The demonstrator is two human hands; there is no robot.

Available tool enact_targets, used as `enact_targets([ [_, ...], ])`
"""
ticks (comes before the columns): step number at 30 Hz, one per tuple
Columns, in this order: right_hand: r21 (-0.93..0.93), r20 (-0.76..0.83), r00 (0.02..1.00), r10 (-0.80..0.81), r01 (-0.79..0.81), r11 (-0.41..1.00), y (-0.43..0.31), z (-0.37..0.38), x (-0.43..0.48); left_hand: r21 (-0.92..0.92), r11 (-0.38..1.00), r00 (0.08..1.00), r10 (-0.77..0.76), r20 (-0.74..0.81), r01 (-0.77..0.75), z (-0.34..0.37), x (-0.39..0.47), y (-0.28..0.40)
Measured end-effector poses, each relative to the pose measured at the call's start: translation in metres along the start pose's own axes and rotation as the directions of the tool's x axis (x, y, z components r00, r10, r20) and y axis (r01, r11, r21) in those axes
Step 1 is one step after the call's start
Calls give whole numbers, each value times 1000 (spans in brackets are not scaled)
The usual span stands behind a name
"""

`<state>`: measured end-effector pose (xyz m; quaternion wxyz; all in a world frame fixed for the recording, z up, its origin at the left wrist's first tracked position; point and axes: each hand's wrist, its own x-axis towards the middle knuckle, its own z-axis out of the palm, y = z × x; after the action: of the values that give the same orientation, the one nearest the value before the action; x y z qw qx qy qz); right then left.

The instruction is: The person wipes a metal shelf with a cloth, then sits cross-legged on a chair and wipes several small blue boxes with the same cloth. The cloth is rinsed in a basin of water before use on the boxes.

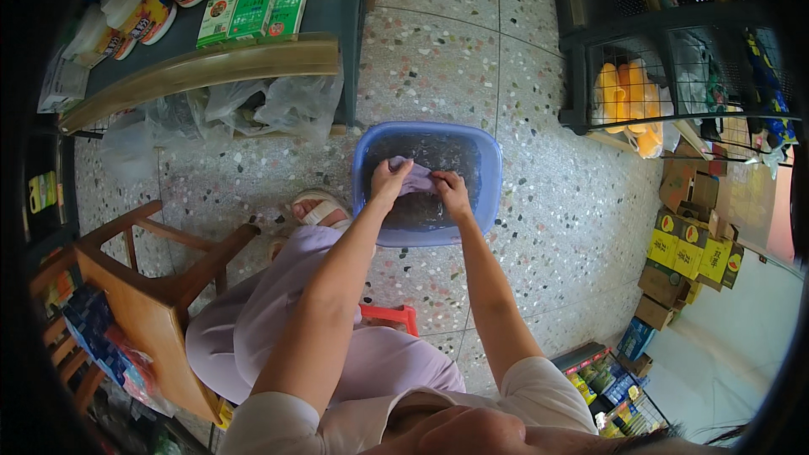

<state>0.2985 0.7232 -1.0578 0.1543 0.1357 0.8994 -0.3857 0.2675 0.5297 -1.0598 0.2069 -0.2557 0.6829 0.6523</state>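
Note:
A wet purple cloth [418, 179] is stretched between my two hands over a blue plastic basin [492, 186] on the floor. My left hand [390, 181] grips the cloth's left end, thumb on top. At its right end my right hand [451, 191] pinches the fabric between thumb and fingers. Dark, murky water [417, 212] fills the lower part of the basin beneath both hands.
Beside the basin is my sandalled foot [321, 210]. A red plastic stool [398, 313] shows below me, a wooden chair [145, 284] at left. Shelves with jars and boxes [254, 9] stand upper left; a wire rack [632, 117] and stacked cartons [686, 253] are at right.

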Motion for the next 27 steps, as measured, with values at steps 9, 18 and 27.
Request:
enact_targets([
  [9,400,-276,912,304,-178,899,23,11,-20,301,917,964,261,41,-261,-15,-5,-34],
  [18,-492,-104,945,-310,222,842,7,16,-49,527,778,899,434,-57,-342,-12,-19,-16],
  [27,-570,-7,1000,-18,11,822,-15,17,-25,528,849,982,87,-166,14,5,-36,0],
])
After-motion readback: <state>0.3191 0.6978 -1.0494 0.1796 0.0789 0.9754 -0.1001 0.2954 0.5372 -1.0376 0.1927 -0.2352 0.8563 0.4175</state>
